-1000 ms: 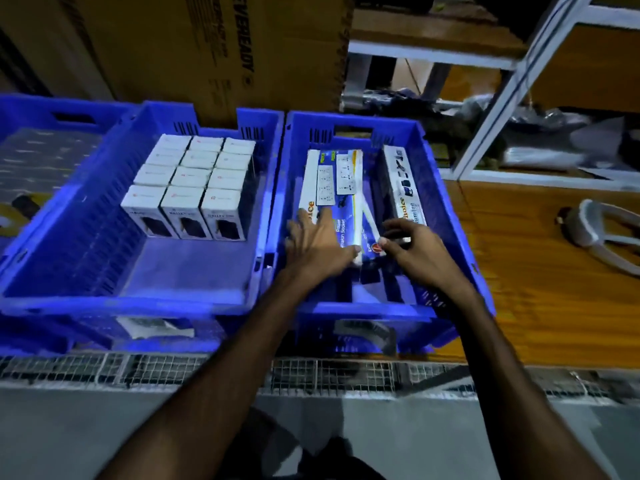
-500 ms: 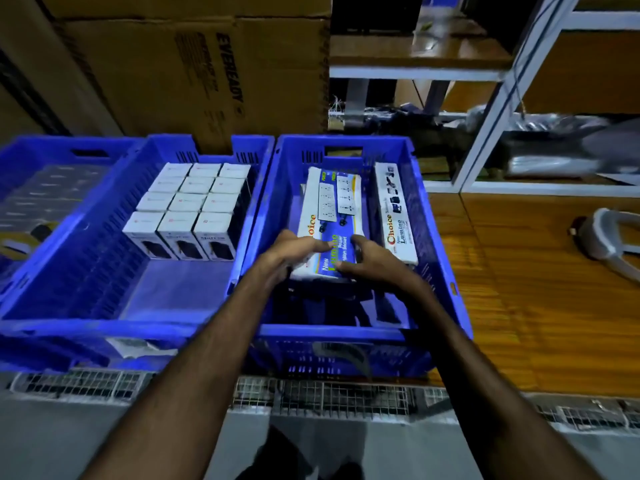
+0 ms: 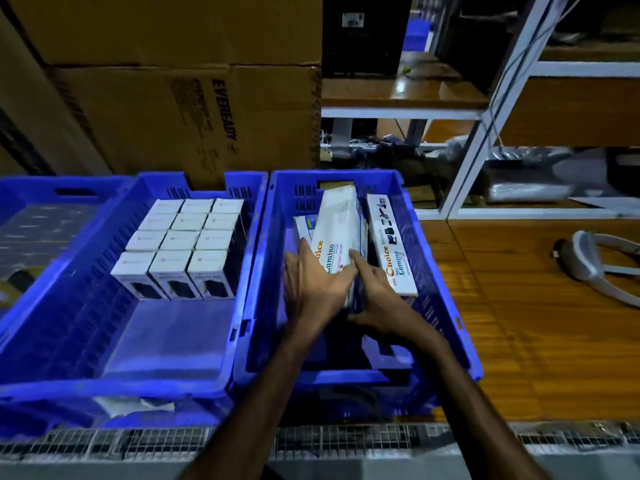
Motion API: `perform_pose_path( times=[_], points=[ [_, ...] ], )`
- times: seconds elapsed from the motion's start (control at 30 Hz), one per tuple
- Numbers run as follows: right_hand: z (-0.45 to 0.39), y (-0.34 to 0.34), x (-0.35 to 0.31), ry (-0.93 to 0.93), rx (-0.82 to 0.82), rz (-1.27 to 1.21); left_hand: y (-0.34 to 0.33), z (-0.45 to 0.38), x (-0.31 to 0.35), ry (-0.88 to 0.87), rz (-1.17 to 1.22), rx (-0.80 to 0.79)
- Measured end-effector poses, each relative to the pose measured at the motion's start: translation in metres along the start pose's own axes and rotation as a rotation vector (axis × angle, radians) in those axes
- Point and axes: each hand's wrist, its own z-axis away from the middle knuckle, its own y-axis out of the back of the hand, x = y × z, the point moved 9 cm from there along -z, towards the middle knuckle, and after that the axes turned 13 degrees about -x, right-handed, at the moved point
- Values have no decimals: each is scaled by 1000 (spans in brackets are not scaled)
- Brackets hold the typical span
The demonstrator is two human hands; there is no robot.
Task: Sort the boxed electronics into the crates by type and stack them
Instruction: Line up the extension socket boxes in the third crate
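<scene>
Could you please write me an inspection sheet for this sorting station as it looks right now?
Surface: wooden bench, bare to the right of the crates.
Job's things: right crate holds long Choice Lumino boxes; middle crate holds twelve small white boxes in rows.
Clutter: white headset-like device on the bench.
Hands: left hand and right hand grip one tilted long box.
Cables: cable down the shelf post.
Surroundings: Eveready cartons, shelving.
</scene>
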Motion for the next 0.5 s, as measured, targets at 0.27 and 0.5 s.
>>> perform_pose_path(
  times=[0.27, 0.5],
  points=[
    [9, 23, -9, 132, -50, -470, 64, 24, 17, -329, 90, -1],
    [9, 67, -19, 233, 382, -880, 109, 4, -9, -240, 807, -374]
  ],
)
